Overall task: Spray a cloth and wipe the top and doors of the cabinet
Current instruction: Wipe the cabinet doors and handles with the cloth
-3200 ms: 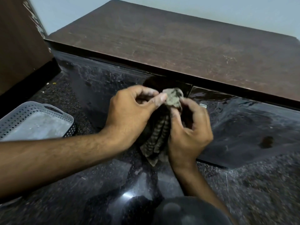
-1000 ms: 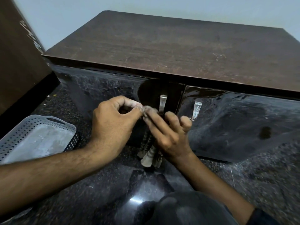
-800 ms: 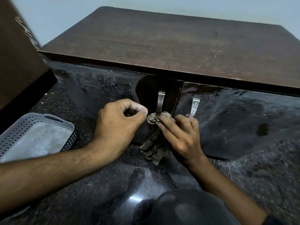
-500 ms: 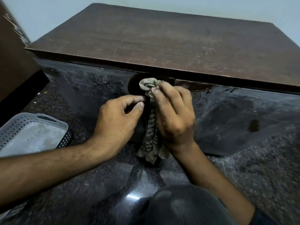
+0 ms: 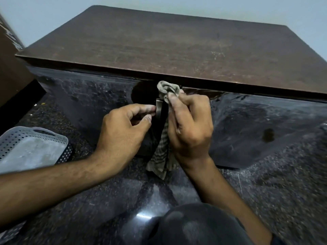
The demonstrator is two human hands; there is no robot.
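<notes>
No readable text, label, brand, number or sign showing anywhere: nothing on cabinet (image 5: 177, 43), its glossy doors (image 5: 85, 96), striped cloth (image 5: 163, 147) or perforated basket (image 5: 33, 138).

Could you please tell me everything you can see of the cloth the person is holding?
The cloth is a grey-beige rag with darker stripes, thin and crumpled. The right hand grips it mid-length, fingers pinching a bunched wad against the top of the cabinet doors, just under the top's edge and above a metal handle. The rest hangs down in a loose tail before the doors, its end near the floor. The left hand is beside it, not touching.
</notes>
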